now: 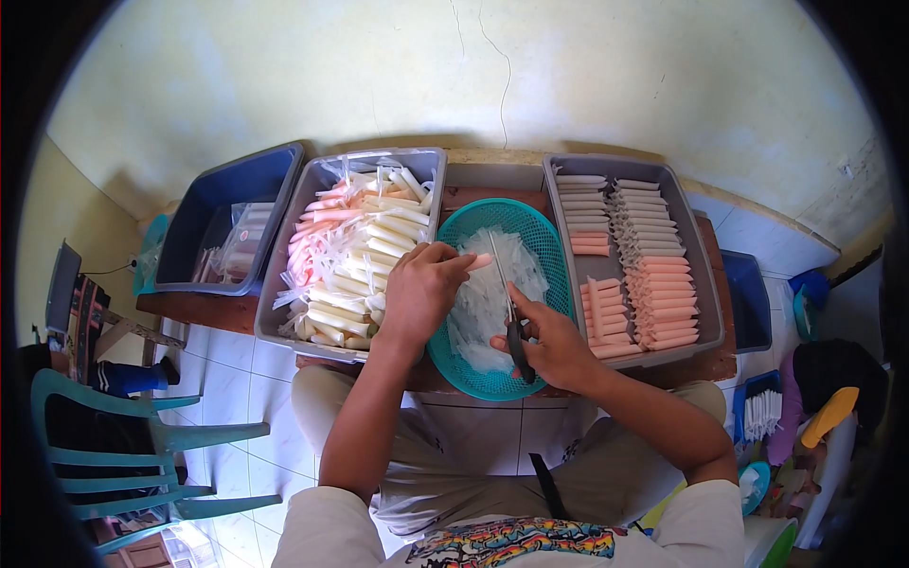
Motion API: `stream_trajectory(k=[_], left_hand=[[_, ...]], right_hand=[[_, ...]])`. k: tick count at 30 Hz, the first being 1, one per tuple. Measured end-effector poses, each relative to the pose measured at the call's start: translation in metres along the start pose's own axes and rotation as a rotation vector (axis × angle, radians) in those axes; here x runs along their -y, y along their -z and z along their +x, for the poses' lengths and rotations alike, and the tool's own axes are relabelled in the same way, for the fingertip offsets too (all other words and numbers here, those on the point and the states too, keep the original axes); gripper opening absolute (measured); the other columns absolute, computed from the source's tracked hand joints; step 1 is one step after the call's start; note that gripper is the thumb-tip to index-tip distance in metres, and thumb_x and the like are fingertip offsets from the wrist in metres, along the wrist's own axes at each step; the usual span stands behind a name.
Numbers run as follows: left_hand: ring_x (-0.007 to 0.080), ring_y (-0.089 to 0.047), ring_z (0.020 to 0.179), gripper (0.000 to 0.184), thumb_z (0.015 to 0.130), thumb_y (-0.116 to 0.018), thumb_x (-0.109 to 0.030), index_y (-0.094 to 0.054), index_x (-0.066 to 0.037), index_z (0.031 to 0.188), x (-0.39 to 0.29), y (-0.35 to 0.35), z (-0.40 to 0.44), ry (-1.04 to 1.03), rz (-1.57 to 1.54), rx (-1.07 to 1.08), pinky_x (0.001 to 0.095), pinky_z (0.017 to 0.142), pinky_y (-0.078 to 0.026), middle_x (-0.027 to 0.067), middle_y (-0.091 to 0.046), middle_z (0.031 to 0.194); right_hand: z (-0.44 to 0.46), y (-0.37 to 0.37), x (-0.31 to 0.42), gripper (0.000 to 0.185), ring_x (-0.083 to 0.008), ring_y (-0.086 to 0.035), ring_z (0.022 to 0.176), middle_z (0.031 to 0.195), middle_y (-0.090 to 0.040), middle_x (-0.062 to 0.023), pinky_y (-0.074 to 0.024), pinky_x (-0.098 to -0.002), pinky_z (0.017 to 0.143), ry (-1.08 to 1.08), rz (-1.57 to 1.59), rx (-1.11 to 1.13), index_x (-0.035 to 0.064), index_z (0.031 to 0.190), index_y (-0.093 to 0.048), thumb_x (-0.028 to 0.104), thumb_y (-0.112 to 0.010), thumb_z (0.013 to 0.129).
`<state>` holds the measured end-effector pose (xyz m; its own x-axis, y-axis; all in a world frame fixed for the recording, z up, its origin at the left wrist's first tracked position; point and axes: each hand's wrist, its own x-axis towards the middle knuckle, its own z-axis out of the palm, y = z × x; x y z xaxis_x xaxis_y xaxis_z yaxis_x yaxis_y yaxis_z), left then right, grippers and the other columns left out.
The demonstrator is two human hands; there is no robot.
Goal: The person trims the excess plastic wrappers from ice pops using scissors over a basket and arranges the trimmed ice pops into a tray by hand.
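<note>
My left hand [423, 289] holds a pink filled tube [481, 261] above a teal basket [443, 364]. Black-handled scissors [517, 346] are in my right hand [542, 343], their blades pointing up and away beside the end of the tube. Inside the basket lies a heap of clear plastic scraps [492, 303]. To the left, a grey tray [269, 327] is piled with pink and cream tubes that have loose plastic ends. The grey tray [715, 312] on the right bears white and pink tubes laid in stacked rows.
A dark blue bin [178, 241] with packed bags stands at the far left of the wooden table [421, 377]. A green plastic chair [170, 437] is on the tiled floor at lower left. Another blue bin [746, 301] sits beyond the table's right end. The wall rises behind.
</note>
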<state>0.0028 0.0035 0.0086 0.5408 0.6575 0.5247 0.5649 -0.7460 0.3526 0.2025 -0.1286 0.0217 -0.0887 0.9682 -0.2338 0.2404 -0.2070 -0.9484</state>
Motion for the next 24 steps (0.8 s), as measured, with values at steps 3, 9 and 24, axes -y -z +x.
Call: stream_trajectory(k=[3,9,24], left_hand=[[0.0242,-0.074,0.085,0.032,0.086,-0.083,-0.008,-0.086,-0.021,0.114,0.0,0.0,0.001,-0.002,0.006,-0.012,0.0396,0.073,-0.06,0.0037,-0.075,0.094],[0.0268,-0.073,0.086,0.037,0.082,-0.081,-0.008,-0.084,-0.02,0.117,-0.002,0.002,0.001,0.031,-0.04,-0.016,0.0412,0.078,-0.059,0.004,-0.074,0.093],[0.0303,-0.075,0.085,0.026,0.09,-0.085,-0.007,-0.08,-0.005,0.116,-0.013,0.013,0.011,0.157,-0.374,-0.168,0.0386,0.076,-0.06,0.0131,-0.078,0.103]], right_hand=[[-0.001,0.001,0.003,0.096,-0.0165,-0.071,0.067,0.102,-0.057,-0.0124,-0.0563,-0.0315,0.057,-0.023,0.019,0.015,-0.0019,0.169,-0.029,0.034,-0.083,0.099],[0.004,-0.001,-0.006,0.098,-0.0188,-0.069,0.068,0.103,-0.058,-0.0148,-0.0556,-0.0335,0.061,0.054,-0.086,-0.039,-0.0041,0.168,-0.031,0.039,-0.083,0.098],[0.038,-0.021,-0.034,0.094,-0.043,-0.064,0.105,0.12,-0.057,-0.0271,-0.0528,-0.0461,0.095,0.103,-0.628,-0.058,-0.007,0.164,-0.036,0.035,-0.083,0.094]])
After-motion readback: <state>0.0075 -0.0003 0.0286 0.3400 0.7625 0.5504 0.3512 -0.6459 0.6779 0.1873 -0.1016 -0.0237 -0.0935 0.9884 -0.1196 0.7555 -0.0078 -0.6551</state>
